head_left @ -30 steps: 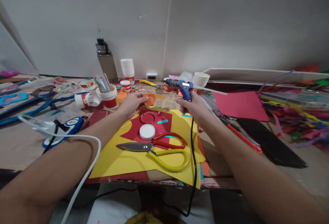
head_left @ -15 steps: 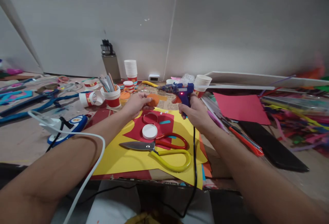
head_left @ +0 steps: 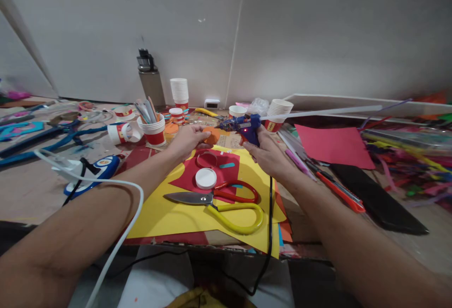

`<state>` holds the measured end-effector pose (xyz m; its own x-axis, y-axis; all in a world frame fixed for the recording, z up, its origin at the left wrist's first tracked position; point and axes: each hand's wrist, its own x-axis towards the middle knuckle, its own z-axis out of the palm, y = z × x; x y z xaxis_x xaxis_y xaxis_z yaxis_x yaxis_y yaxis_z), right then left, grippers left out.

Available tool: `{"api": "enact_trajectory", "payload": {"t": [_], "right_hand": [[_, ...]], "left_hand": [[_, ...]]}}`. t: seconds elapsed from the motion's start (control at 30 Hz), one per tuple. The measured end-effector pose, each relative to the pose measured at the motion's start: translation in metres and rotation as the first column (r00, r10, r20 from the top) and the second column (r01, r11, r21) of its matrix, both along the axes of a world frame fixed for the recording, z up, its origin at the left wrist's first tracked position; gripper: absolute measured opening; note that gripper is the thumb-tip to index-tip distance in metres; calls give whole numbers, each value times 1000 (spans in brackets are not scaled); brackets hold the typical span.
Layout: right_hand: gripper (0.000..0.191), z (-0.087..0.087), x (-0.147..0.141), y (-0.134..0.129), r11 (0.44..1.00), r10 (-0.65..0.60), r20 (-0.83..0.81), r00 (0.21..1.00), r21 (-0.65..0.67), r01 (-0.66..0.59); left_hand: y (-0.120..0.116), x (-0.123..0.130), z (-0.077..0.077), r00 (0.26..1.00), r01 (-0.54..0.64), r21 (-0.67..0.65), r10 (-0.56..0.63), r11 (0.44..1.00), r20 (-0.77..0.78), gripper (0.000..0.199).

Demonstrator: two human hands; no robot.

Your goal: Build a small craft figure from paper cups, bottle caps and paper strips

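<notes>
My right hand [head_left: 265,151] is wrapped round the grip of a blue glue gun [head_left: 250,125]. A red light glows on the gun's side, and a long whitish glue stick [head_left: 325,112] sticks out of its back. My left hand [head_left: 192,141] pinches a small orange paper piece [head_left: 211,136], just left of the nozzle. Whether the nozzle touches the paper I cannot tell. Below the hands, a white round lid [head_left: 205,178] and a red paper ring [head_left: 206,159] lie on red paper [head_left: 183,176]. Scissors [head_left: 212,199] with one red and one yellow handle rest on yellow paper [head_left: 155,218].
At the left stand a paper cup of pens [head_left: 153,129], a bottle [head_left: 151,84] and stacked cups [head_left: 179,92]. A white cable [head_left: 136,218] crosses my left forearm. On the right lie a red cutter knife [head_left: 341,192], a black flat case [head_left: 379,199] and pink-red paper [head_left: 334,145].
The glue gun has shifted slightly left and turned, so its long glue stick now shows pointing right. My left hand still pinches the orange paper in nearly the same spot.
</notes>
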<state>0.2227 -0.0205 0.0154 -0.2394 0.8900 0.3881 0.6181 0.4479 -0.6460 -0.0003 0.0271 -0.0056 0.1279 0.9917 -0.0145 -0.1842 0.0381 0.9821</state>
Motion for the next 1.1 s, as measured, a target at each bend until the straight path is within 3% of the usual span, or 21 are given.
{"api": "enact_trajectory", "payload": {"t": [0.27, 1.1], "right_hand": [[49, 9, -3, -8, 1000, -20, 73, 997, 22, 18], [58, 5, -3, -5, 998, -21, 71, 997, 61, 17]], "left_hand": [[-2, 1, 3, 999, -20, -6, 20, 1000, -28, 4], [-3, 3, 4, 998, 4, -14, -5, 1000, -66, 9]]}}
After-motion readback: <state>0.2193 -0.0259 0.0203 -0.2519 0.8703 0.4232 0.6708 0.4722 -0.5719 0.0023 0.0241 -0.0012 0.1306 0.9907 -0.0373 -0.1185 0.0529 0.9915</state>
